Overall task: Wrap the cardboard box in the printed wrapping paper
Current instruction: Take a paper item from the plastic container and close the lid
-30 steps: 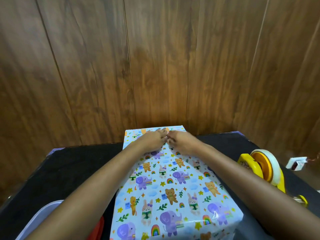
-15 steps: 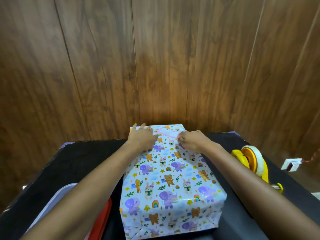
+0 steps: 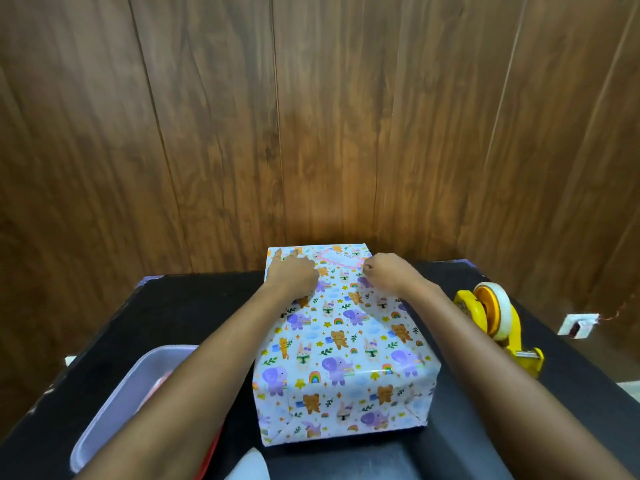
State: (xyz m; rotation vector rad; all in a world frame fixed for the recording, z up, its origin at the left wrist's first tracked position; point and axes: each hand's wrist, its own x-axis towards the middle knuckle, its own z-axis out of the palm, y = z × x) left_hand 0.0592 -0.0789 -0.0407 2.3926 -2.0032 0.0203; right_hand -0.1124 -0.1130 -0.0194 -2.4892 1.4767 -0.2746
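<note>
The box (image 3: 341, 344) stands in the middle of the black table, fully covered in white wrapping paper printed with elephants, bears, bunnies and rainbows; no cardboard shows. Its near end has folded flaps pressed flat. A pink-framed label sits at the far end of the top. My left hand (image 3: 293, 271) lies flat on the far left of the top, index finger stretched toward the far left corner. My right hand (image 3: 388, 274) rests on the far right of the top with its fingers curled, pressing the paper. Neither hand holds anything loose.
A yellow tape dispenser (image 3: 498, 320) with a roll of clear tape stands to the right of the box. A clear plastic tub (image 3: 117, 407) over something red sits at the near left. A wooden wall (image 3: 311, 116) rises right behind the table (image 3: 187, 306). A small white object (image 3: 578, 325) lies off the table at the right.
My hands, first touching at the middle of the far edge, have slid apart toward the far corners, uncovering the pink label. The view has pulled back, showing the box's near end.
</note>
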